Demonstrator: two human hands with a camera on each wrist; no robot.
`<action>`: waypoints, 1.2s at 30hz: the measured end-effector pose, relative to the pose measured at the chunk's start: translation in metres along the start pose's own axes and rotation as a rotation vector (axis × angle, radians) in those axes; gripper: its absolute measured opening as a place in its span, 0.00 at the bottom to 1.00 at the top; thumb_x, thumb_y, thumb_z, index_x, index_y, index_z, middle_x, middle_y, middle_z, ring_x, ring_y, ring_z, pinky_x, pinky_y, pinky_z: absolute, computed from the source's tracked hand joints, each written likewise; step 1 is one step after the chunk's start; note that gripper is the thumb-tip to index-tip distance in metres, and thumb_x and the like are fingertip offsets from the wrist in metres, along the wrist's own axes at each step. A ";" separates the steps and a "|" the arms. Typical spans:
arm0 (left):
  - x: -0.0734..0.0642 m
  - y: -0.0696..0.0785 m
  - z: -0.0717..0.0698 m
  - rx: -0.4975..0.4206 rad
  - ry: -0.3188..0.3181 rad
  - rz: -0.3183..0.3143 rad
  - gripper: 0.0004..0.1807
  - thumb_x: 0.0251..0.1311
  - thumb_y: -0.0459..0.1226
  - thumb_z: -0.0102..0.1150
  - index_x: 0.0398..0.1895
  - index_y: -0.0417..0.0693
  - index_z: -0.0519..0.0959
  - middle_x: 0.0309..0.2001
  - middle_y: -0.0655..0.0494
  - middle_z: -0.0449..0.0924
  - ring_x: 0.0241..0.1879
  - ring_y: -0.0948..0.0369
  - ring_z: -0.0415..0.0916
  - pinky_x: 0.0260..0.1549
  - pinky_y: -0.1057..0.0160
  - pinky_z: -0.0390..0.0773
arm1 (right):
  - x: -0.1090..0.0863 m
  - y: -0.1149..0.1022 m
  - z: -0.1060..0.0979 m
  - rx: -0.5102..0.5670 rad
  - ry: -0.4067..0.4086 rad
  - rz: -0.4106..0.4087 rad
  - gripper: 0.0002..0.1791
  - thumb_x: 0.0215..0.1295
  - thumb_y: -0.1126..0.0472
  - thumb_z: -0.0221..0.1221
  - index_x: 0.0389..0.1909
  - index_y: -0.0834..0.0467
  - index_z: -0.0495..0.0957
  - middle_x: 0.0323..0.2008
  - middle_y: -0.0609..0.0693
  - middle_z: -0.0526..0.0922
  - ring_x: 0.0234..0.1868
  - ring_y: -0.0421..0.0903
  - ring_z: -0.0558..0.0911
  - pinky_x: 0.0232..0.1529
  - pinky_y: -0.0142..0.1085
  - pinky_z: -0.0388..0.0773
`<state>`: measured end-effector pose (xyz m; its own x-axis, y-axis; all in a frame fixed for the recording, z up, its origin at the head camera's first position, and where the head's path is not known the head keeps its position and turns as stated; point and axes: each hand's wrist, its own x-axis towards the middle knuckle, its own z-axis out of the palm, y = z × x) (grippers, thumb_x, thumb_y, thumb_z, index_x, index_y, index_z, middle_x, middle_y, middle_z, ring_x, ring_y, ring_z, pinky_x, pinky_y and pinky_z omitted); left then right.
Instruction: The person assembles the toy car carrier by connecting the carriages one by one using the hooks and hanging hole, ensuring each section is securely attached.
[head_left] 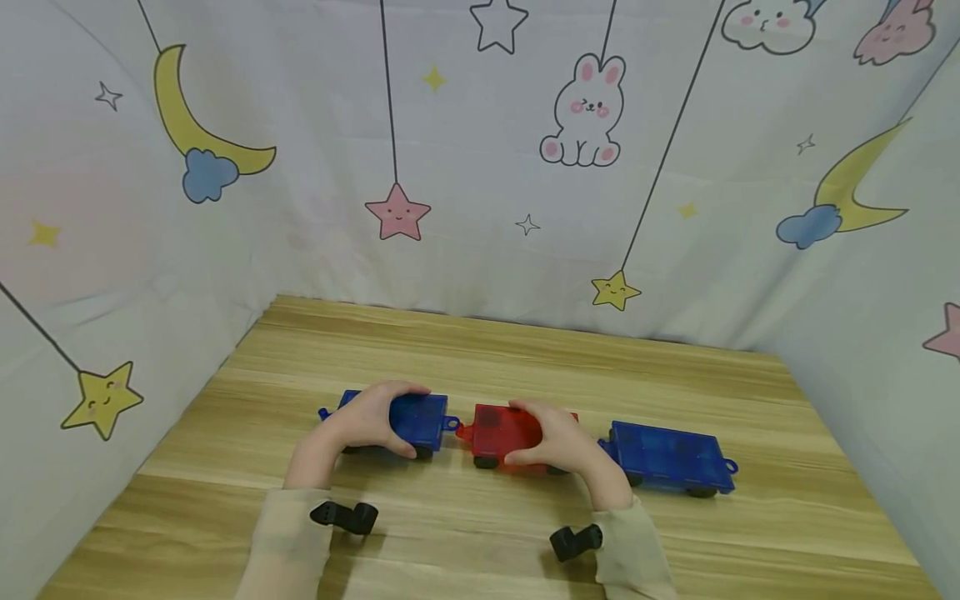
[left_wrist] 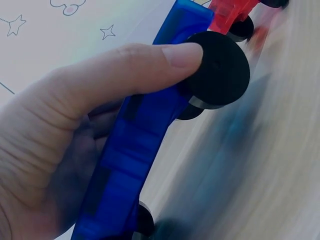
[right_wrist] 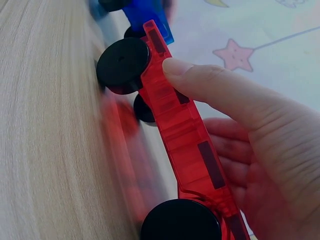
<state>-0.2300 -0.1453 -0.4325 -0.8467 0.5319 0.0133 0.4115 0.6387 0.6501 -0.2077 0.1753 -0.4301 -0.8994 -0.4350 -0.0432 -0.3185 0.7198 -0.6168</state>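
In the head view, my left hand (head_left: 363, 419) grips a see-through blue toy car base (head_left: 422, 419) with black wheels, its thumb on the near side and fingers over the far side. The left wrist view has the thumb (left_wrist: 140, 67) pressed beside a black wheel (left_wrist: 217, 70). My right hand (head_left: 561, 439) holds a red toy car base (head_left: 495, 427) the same way, thumb against its near side wall. The blue base's ring (head_left: 452, 423) meets the red base's hook (head_left: 464, 432); whether they are linked I cannot tell.
A second, longer-looking blue car base (head_left: 667, 457) stands on the wooden table (head_left: 465, 533) to the right of the red one, a ring at its right end. My right wrist partly covers the gap between them. A white patterned cloth (head_left: 480, 275) encloses the back and sides.
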 end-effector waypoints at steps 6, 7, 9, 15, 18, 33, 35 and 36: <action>0.001 0.000 0.001 0.002 0.001 0.000 0.49 0.36 0.47 0.81 0.66 0.45 0.71 0.64 0.43 0.73 0.62 0.43 0.69 0.59 0.39 0.70 | -0.001 -0.002 0.000 0.003 -0.006 0.004 0.46 0.49 0.48 0.74 0.68 0.60 0.68 0.62 0.57 0.76 0.58 0.55 0.76 0.57 0.52 0.76; 0.001 0.000 0.001 0.003 0.001 0.000 0.49 0.36 0.47 0.81 0.66 0.45 0.71 0.64 0.43 0.73 0.62 0.43 0.69 0.59 0.39 0.70 | -0.001 -0.002 0.000 0.002 -0.007 0.005 0.46 0.49 0.47 0.74 0.68 0.59 0.68 0.62 0.57 0.76 0.58 0.55 0.76 0.57 0.52 0.76; 0.001 0.000 0.001 0.005 0.001 0.000 0.49 0.36 0.47 0.81 0.66 0.45 0.71 0.63 0.43 0.73 0.62 0.43 0.69 0.59 0.39 0.70 | -0.001 -0.003 0.000 0.002 -0.008 0.006 0.46 0.49 0.48 0.74 0.68 0.60 0.68 0.62 0.57 0.76 0.59 0.55 0.76 0.58 0.52 0.76; 0.001 0.000 0.002 0.004 0.003 -0.006 0.49 0.36 0.48 0.81 0.66 0.45 0.70 0.64 0.43 0.73 0.61 0.43 0.70 0.59 0.39 0.70 | -0.001 -0.002 0.000 0.000 -0.005 0.006 0.46 0.49 0.47 0.74 0.68 0.60 0.68 0.62 0.57 0.75 0.59 0.56 0.75 0.58 0.53 0.75; 0.001 0.000 0.002 0.005 0.005 -0.006 0.49 0.36 0.48 0.81 0.67 0.45 0.70 0.63 0.42 0.73 0.61 0.43 0.70 0.59 0.39 0.70 | 0.000 -0.002 0.001 -0.007 -0.003 0.004 0.46 0.49 0.47 0.74 0.68 0.60 0.68 0.63 0.57 0.75 0.60 0.56 0.75 0.59 0.54 0.75; 0.001 0.001 0.002 0.010 0.003 0.001 0.50 0.36 0.49 0.81 0.66 0.44 0.71 0.64 0.43 0.73 0.62 0.43 0.69 0.59 0.39 0.70 | 0.000 -0.003 0.002 -0.015 0.000 -0.010 0.47 0.49 0.47 0.74 0.69 0.60 0.67 0.63 0.58 0.75 0.60 0.57 0.75 0.59 0.54 0.74; 0.001 0.001 0.002 0.011 0.004 0.001 0.50 0.36 0.49 0.81 0.66 0.44 0.71 0.64 0.43 0.73 0.62 0.43 0.69 0.59 0.39 0.70 | 0.000 -0.003 0.002 -0.013 -0.001 -0.014 0.46 0.50 0.47 0.73 0.69 0.60 0.67 0.63 0.58 0.75 0.60 0.57 0.75 0.59 0.54 0.74; 0.002 0.001 0.002 0.010 0.003 0.000 0.50 0.36 0.49 0.81 0.66 0.45 0.71 0.64 0.43 0.73 0.62 0.43 0.69 0.59 0.39 0.70 | 0.000 -0.003 0.002 -0.010 -0.001 -0.016 0.46 0.50 0.47 0.73 0.69 0.60 0.67 0.63 0.58 0.75 0.61 0.57 0.75 0.59 0.54 0.74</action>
<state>-0.2300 -0.1424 -0.4334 -0.8477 0.5303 0.0160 0.4152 0.6444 0.6422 -0.2064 0.1719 -0.4301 -0.8938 -0.4472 -0.0345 -0.3358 0.7182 -0.6094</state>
